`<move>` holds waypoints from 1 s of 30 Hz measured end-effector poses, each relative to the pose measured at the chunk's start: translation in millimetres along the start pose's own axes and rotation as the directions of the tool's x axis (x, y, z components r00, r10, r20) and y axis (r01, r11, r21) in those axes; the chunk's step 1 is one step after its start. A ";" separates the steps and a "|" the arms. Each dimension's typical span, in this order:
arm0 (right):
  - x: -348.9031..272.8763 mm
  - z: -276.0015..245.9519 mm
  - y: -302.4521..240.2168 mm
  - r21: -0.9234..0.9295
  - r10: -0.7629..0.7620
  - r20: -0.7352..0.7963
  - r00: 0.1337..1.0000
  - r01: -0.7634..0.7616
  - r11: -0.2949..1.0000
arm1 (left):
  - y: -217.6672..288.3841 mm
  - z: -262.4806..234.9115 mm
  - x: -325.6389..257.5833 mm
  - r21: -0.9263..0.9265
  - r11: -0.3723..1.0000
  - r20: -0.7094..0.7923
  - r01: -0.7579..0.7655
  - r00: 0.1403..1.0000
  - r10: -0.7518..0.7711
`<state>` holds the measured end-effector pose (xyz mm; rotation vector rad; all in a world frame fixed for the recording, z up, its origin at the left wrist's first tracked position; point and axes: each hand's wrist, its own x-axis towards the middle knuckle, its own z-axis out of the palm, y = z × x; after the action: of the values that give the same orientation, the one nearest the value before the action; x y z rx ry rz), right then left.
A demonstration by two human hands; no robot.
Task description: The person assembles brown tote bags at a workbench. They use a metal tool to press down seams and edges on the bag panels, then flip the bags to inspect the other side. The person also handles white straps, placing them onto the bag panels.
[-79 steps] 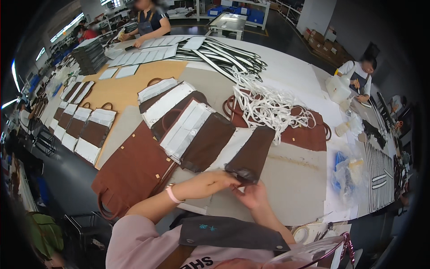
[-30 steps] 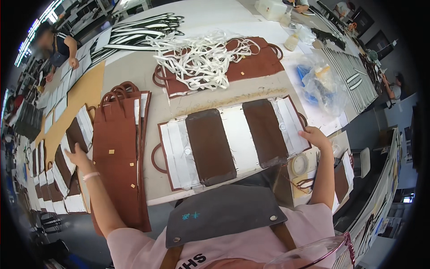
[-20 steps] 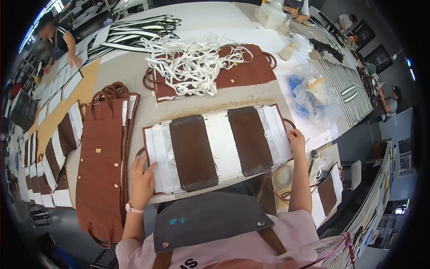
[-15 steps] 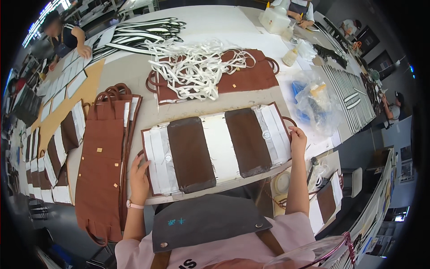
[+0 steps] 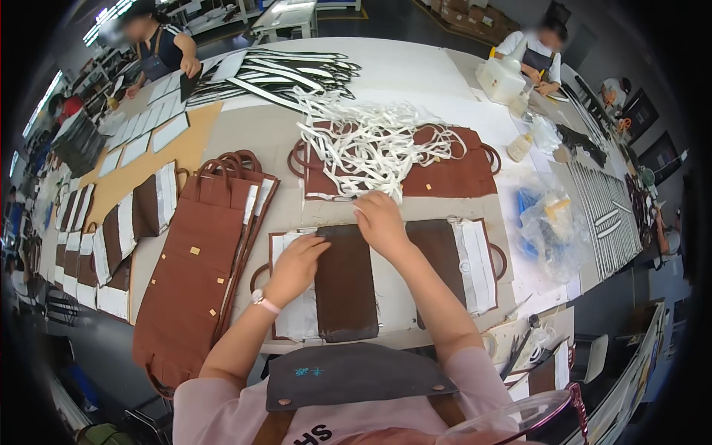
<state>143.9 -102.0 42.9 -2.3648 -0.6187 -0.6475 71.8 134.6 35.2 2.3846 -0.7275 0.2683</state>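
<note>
A flat bag piece [image 5: 478,278] lies in front of me, with reddish-brown edges and handles, white lining and two dark brown panels [image 5: 347,285]. My left hand [image 5: 295,265] rests at its far left part, fingers stretched onto the upper corner of the left dark panel. Farther off, my right hand [image 5: 382,222] reaches past the far edge of the piece. Its fingers are bent together near the front edge of a second reddish-brown bag piece [image 5: 452,174]; whatever is between them is too small to make out. A tangled heap of white tape [image 5: 371,141] covers that piece's left part.
Stacked reddish-brown bag pieces [image 5: 185,274] lie to my left, beside striped brown-and-white pieces [image 5: 137,215]. Black-and-white straps [image 5: 297,70] lie at the back. A clear plastic bag [image 5: 556,230], glue bottle [image 5: 521,147] and white jug [image 5: 502,80] stand right. Co-workers sit across the table.
Both hands have left the side edges of the bag piece. My left hand moved up to the dark panel; my right swung inward toward the white tape heap. The view has shifted too.
</note>
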 end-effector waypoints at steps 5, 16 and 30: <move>34.6 50.6 6.6 -0.300 0.060 0.190 0.980 0.000 0.954 | -33.2 48.7 55.3 0.073 0.994 0.075 -0.081 0.994 0.075; 41.9 4.3 -6.4 0.263 0.372 0.226 0.900 -0.424 0.867 | -45.7 76.4 166.7 0.098 0.970 0.255 0.223 0.936 -0.241; 39.3 -7.1 36.0 0.331 0.581 0.010 0.814 -0.551 0.766 | -5.8 82.0 172.0 0.228 0.958 0.080 -0.171 0.984 0.157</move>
<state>192.4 -121.5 55.2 -2.0382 0.0593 -0.3413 218.3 12.8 29.0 2.5667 -0.9727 0.3693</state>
